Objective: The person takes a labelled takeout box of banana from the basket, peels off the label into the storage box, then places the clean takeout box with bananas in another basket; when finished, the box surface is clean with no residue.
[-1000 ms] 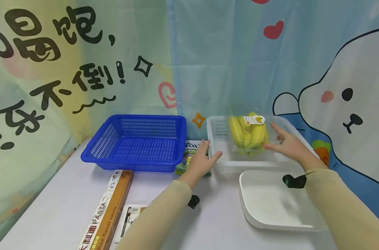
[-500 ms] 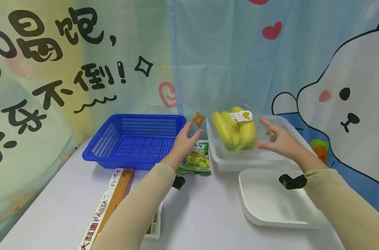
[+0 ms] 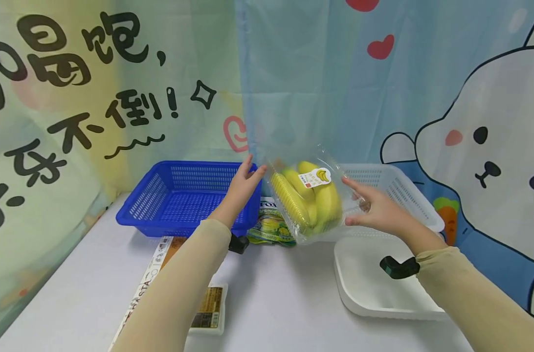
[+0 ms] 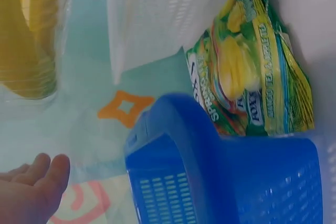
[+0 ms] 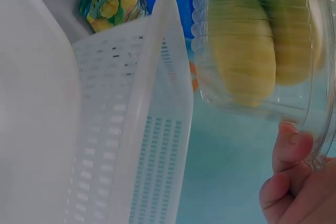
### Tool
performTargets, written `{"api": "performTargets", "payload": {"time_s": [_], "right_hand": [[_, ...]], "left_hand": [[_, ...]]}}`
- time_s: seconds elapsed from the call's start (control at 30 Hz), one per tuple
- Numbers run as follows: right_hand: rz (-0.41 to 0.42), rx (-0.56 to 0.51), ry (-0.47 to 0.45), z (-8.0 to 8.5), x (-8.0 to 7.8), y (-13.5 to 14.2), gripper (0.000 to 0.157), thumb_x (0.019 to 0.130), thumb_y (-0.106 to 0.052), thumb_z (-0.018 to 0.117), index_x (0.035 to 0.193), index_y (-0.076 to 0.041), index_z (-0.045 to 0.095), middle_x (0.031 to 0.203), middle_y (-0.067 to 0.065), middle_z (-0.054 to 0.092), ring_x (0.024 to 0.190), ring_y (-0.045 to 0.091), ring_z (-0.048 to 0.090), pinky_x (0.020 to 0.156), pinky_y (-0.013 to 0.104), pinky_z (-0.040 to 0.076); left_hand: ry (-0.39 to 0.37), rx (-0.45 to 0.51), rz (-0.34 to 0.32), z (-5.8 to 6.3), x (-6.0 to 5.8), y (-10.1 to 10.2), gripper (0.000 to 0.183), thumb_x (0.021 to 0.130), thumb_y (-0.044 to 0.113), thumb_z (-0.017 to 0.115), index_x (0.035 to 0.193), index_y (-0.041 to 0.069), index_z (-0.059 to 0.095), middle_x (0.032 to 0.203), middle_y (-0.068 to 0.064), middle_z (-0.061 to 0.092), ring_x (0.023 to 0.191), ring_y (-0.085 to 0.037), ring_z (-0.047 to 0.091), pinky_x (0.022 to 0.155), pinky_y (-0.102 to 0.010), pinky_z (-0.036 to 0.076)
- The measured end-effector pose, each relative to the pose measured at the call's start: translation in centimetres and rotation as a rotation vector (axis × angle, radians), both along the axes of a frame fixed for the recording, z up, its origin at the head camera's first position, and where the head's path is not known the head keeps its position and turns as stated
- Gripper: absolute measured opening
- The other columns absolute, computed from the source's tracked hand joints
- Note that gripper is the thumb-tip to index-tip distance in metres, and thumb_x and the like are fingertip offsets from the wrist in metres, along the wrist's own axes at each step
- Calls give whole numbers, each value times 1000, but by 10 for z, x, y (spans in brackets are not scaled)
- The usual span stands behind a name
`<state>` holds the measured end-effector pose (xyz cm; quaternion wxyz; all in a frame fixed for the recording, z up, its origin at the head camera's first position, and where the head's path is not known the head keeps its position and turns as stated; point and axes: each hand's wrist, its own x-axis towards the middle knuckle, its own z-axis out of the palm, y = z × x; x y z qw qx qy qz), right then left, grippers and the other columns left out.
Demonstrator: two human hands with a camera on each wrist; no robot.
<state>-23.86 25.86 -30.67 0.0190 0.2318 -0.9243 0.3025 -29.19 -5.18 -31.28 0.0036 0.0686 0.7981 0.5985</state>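
Note:
My right hand (image 3: 377,208) grips the right edge of a clear plastic box of bananas (image 3: 324,203), which has a white label on top. The right wrist view has the fingers (image 5: 294,148) at the box's rim, with the box raised above the white basket (image 5: 149,66). In the head view the box tilts and overlaps that basket's left end. My left hand (image 3: 237,190) reaches over the right side of the blue basket (image 3: 192,229), fingers spread and holding nothing. The left wrist view shows its fingertips (image 4: 55,174) apart from the banana box (image 4: 58,77).
A green and yellow FOX'S bag (image 3: 269,227) lies between the two baskets. In front of the white basket sits a white tray (image 3: 381,293). A long pasta box (image 3: 172,249) and a white pack with a brown label (image 3: 210,313) lie partly behind my left arm.
My right hand has lifted the banana box out of the white basket and carried it left, tilting it. My left hand has moved left, from beside the white basket to the blue one.

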Motion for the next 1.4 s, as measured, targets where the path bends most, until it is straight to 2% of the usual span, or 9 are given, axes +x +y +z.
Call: {"api": "performTargets", "payload": {"time_s": [0.23,0.5,0.63,0.83,1.0,1.1,1.2,1.27,1.4], "right_hand": [[35,-2,8,-4,5,-9,95,69,-36,76,145,-18,23,125,20,45,103,33,50,82,52,47],[94,-9,-17,-10,5,-17,95,68,-37,77,145,-17,24,131,20,42,107,34,49,81,52,48],[122,-15,-33,-11,5,-20,100,68,-41,76,146,-19,18,134,22,39,105,36,50,79,50,48],[87,-49,-51,-9,9,-20,106,68,-44,75,147,-23,8,126,21,48,88,25,55,66,31,48],[53,-80,-47,-9,10,-19,102,70,-39,75,147,-18,12,120,20,49,73,17,53,59,25,48],[36,-92,-54,-10,10,-18,96,73,-34,74,146,-15,15,118,21,48,71,17,51,61,24,48],[41,-118,-76,-11,8,-15,91,77,-28,72,146,-15,14,122,21,46,74,17,54,64,23,49],[53,-148,-97,-11,7,-14,88,79,-23,70,146,-16,14,116,19,48,75,14,55,67,21,50],[63,-211,-143,-7,9,-14,83,82,-19,67,146,-20,14,126,18,40,79,9,54,70,20,50]], "left_hand": [[-23,-15,-50,0,2,-9,76,83,62,46,145,36,10,152,1,16,139,-22,18,110,-47,25],[-10,-40,-72,-5,10,-24,59,86,56,49,139,39,30,144,-1,36,134,-21,31,107,-48,29],[-6,-36,-68,-5,14,-29,54,87,51,51,136,34,37,140,-2,41,132,-22,35,106,-49,31],[-20,-17,-44,-3,24,-37,55,86,47,55,134,26,40,136,-3,44,129,-22,37,104,-48,33],[-8,-60,-31,0,36,-45,56,85,42,59,131,17,39,130,-7,44,122,-23,39,102,-45,35],[-9,-102,-37,1,42,-50,55,85,41,59,129,15,38,127,-8,44,116,-23,41,98,-44,38],[-15,-95,-59,0,46,-55,51,87,38,58,126,13,38,123,-10,45,109,-25,45,94,-46,43],[-16,-86,-72,-1,49,-58,48,87,36,58,124,11,38,121,-11,46,105,-27,49,90,-47,46],[-15,-128,-80,-1,57,-65,43,88,35,57,117,9,40,120,-11,46,93,-25,53,82,-40,50]]}}
